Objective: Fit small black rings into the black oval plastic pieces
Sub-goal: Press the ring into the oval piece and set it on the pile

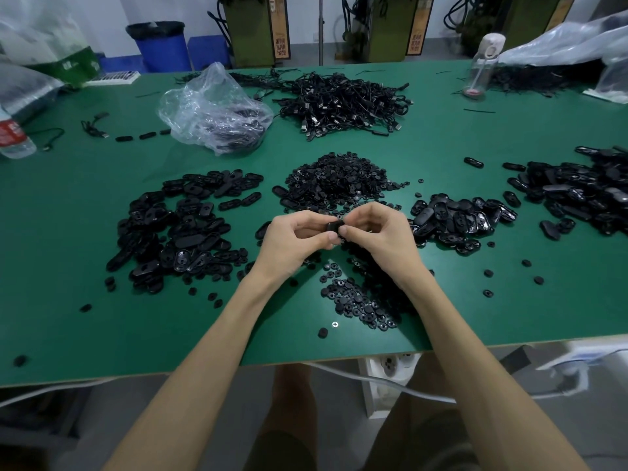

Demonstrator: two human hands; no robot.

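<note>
Surface (102, 334): green top that fills most of the view and carries everything listed below.

Cable heap (343, 103): black leads with plugs, piled far centre.

Left oval heap (180, 232): black oval plastic pieces spread loosely to the left of the hands, some lying hollow side up.

Far-right oval heap (577, 192): more black oval pieces, running off the right edge.

Plastic bag (210, 107): clear and crumpled, with dark parts inside; far left of centre, beside the cable heap.

Ring heap (339, 180): a mound of small black rings at centre, just beyond the hands.

Right oval heap (462, 222): a smaller lot of oval pieces just right of the right hand, most hollow side up.

Near ring scatter (356, 300): small black rings lying flat on the surface between the forearms, with strays out to the right.

Left hand (292, 243): raised above the surface at centre, fingers curled, thumb and fingertips pinching the held oval piece.

Right hand (377, 232): opposite and touching the left, fingers curled, its thumb tip on the same piece. Whether it also holds a ring cannot be told.

Clear bottle (484, 62): upright, far right.

Held oval piece (334, 226): black, between the two thumbs, largely hidden by the fingers.
</note>
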